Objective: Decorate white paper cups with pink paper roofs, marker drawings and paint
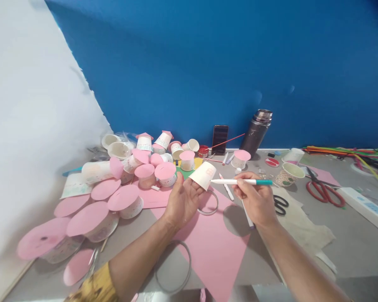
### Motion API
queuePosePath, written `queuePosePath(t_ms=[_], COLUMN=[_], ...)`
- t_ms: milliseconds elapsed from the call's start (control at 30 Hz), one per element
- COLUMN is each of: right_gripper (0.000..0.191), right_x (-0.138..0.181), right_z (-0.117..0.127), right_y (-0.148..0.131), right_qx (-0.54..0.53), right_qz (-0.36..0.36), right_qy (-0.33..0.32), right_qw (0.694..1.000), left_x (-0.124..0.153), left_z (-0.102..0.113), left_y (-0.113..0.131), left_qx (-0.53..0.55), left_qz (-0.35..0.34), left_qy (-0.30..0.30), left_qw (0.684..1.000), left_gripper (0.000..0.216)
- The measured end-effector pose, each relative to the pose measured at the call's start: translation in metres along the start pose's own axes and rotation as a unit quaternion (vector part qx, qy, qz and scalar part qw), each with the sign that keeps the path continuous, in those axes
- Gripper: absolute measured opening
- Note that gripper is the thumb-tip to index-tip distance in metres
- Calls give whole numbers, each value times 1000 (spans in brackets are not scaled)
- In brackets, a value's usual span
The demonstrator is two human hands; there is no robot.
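My left hand [185, 199] holds a white paper cup [203, 176], tilted on its side, with faint orange drawing on its wall. In my right hand [255, 197] is a white felt-tip pen [228, 181] with a teal end, gripped between thumb and fingers. Its tip points left and is at the cup's side; whether it touches I cannot tell. Below both hands lies a sheet of pink paper [214, 243] with a round cut-out. A grey ring [214, 209] rests on that sheet under the cup, beside a loose pen [227, 191].
Several cups with pink paper discs [88, 216] crowd the left side. A phone [220, 138] and a dark flask [256, 132] stand against the blue wall. Red-handled scissors [324, 193], a patterned cup [290, 174] and a white power strip [365, 207] are at the right.
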State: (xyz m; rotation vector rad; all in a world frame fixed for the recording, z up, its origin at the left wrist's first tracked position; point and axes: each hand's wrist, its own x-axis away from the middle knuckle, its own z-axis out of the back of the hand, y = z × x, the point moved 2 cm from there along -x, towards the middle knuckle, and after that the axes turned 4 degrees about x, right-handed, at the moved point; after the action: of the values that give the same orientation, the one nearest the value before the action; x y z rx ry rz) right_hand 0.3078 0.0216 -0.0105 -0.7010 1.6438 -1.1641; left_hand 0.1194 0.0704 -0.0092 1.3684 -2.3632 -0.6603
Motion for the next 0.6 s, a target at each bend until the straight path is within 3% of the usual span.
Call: queuePosePath(t_ms=[67,133,200,333,500,600], right_gripper=[4,8,15,22,20,20], right_x=[7,13,17,17,16,17], right_z=[-3,-8,-13,-16,-15,-16], right_y=[-9,-16,-19,-17,-19,-18], right_qx=[123,200,228,232,249,243], right_qz=[136,254,313,327,330,330], right_qy=[-22,-56,-96,-143,-110,-125], right_qw=[983,945,917,905,904,904], left_x=[0,0,1,1,0,0], left_z=[-1,-2,-2,-1,-1,-1], left_y=[0,-1,-2,-3,-3,-3], left_qx=[1,-5,-15,-23,-21,-6], left_qz=[-7,-16,-20,-24,-15,-9], left_qy=[-8,-18,-25,-28,-20,-11], left_qw=[1000,1000,999,999,999,1000], left_gripper=[70,68,66,66,70,72])
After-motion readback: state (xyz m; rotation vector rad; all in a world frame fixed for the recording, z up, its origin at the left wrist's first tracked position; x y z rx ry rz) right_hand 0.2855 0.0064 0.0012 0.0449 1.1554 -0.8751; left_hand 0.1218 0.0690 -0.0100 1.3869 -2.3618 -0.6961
